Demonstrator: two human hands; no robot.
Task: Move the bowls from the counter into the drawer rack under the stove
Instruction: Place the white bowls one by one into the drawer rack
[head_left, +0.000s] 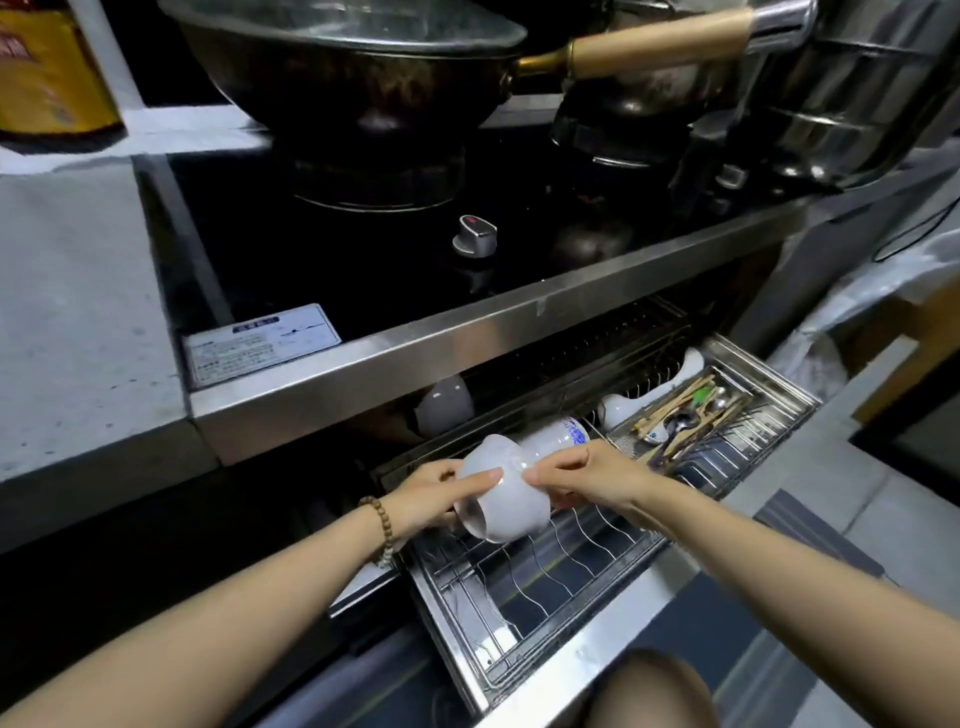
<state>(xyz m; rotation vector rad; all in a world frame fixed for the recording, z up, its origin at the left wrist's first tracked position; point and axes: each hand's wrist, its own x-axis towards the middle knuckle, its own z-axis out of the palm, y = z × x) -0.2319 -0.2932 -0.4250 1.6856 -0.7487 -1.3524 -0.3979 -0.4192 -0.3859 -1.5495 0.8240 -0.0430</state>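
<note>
A white bowl (506, 499) lies tipped on its side over the wire drawer rack (561, 566), which is pulled out under the stove. My left hand (431, 493) holds the bowl from the left, one finger stretched across its side. My right hand (587, 475) grips it from the right. Behind it a blue-and-white bowl (558, 434) lies on its side in the rack, and another white bowl (444, 405) sits further back in the shadow under the stove front.
A cutlery tray (696, 415) with chopsticks and spoons fills the rack's right end, with white ceramic spoons (654, 392) beside it. A black wok (353, 62) and steel pots (831, 88) stand on the stove. Grey counter (78, 312) lies left. My knee (654, 691) is below the drawer.
</note>
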